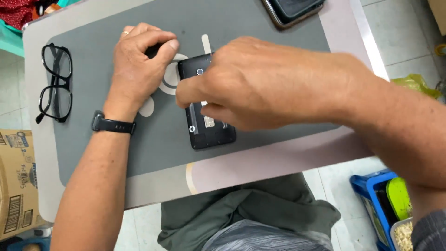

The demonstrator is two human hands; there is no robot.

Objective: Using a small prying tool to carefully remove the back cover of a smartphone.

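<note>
A black phone (206, 132) lies back-up on a grey mat (102, 144), its rear cover off and its insides showing. My right hand (260, 83) rests over the phone's upper half, fingertips pressed on its open back; whether it pinches a small part is hidden. My left hand (139, 60) sits curled on the mat just left of the phone's top corner, thumb against forefinger, a ring on one finger and a black band on the wrist. A thin pale strip (206, 44) lies on the mat above the phone.
Two pairs of black-framed glasses (55, 83) lie at the mat's left. Another dark device (292, 9) sits at the table's far edge. A cardboard box (16, 181) stands at the left, a blue crate (376, 195) with containers on the floor at right.
</note>
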